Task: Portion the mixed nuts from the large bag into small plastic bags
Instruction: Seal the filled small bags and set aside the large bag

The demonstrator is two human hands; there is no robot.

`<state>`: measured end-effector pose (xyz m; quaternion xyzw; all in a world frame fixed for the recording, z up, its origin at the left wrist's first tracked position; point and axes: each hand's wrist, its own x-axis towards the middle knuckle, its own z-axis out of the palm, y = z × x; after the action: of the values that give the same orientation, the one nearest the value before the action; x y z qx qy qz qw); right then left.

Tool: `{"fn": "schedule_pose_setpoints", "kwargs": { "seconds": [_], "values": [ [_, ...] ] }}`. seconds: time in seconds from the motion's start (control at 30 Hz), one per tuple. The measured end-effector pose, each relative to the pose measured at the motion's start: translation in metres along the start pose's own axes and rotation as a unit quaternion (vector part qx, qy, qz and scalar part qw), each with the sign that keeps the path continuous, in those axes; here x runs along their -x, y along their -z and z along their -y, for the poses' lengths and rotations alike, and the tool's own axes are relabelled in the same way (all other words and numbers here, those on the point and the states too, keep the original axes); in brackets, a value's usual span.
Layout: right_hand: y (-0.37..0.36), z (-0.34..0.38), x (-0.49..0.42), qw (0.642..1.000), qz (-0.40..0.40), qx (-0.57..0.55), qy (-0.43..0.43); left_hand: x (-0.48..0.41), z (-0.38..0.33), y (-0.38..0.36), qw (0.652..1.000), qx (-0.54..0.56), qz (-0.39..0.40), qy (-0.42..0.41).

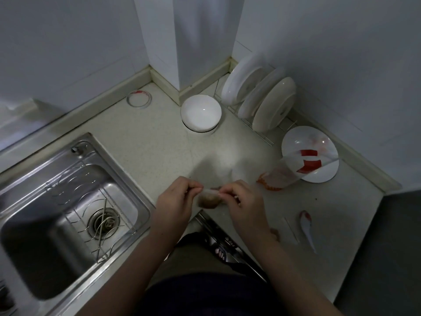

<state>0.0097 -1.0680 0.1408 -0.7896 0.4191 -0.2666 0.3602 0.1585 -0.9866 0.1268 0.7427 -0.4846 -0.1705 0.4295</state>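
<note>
Centre frame: left hand [176, 197] and right hand [239, 198] pinch small bag [209, 200] top; press seal evenly, keep nuts below.

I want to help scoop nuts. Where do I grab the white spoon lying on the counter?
Pinch the white spoon with the red-stained bowl by its long handle, from above on the near side. It lies flat on the pale counter, handle pointing toward you, bowl away.

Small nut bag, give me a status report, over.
Left hand and right hand pinch small bag top, nuts inside. Large bag lies partly on plate. Nothing blocking.
</note>
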Motion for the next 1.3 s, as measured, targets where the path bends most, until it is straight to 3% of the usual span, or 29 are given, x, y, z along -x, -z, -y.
{"fn": "schedule_pose_setpoints", "kwargs": {
  "seconds": [0.27,0.43,0.87,1.1,1.3],
  "values": [
    [0.008,0.002,0.017,0.997,-0.028,0.063,0.022,0.002,-0.008,0.002,0.986,-0.091,0.08,-0.116],
    [0.01,0.007,0.023,0.991,-0.026,0.122,0.039,0.005,-0.019,-0.002,0.981,-0.143,0.086,-0.101],
    [0.016,0.008,0.039,0.982,0.007,0.175,0.076,0.015,-0.027,-0.002,0.97,-0.161,0.121,-0.137],
    [0.015,0.008,0.046,0.975,-0.057,0.2,0.077,0.02,-0.031,-0.001,0.969,-0.105,0.156,-0.157],
    [0.013,0.005,0.048,0.979,-0.022,0.176,0.105,0.022,-0.029,-0.003,0.971,-0.093,0.138,-0.171]
  ]
}}
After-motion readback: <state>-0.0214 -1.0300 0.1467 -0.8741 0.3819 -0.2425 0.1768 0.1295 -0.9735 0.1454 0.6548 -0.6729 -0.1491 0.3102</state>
